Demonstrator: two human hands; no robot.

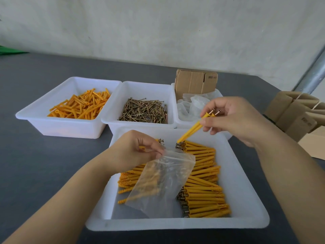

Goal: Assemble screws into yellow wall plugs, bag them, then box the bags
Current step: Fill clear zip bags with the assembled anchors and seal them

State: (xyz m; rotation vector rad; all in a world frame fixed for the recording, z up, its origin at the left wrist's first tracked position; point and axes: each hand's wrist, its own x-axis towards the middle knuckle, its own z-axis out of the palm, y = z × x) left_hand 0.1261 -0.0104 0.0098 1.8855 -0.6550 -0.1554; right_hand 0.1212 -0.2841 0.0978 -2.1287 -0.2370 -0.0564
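Four white tubs sit on the grey surface (44, 155). Far left tub (28, 118): loose yellow plugs (82, 106). Middle tub (140, 87): loose screws (146, 111). Far right tub (177, 118): clear bags (190, 104) and a folded cardboard box (193, 83). Near tub (246, 182): plugs with screws fitted (204, 173), lying in rows. My left hand (133, 150) pinches the mouth of a clear zip bag (163, 184) over the near tub, some yellow plugs already inside. My right hand (233, 118), raised above that tub, pinches two fitted plugs (193, 128) between thumb and fingers, tips slanting down toward the bag. More flat boxes (295, 113) lie at far right.
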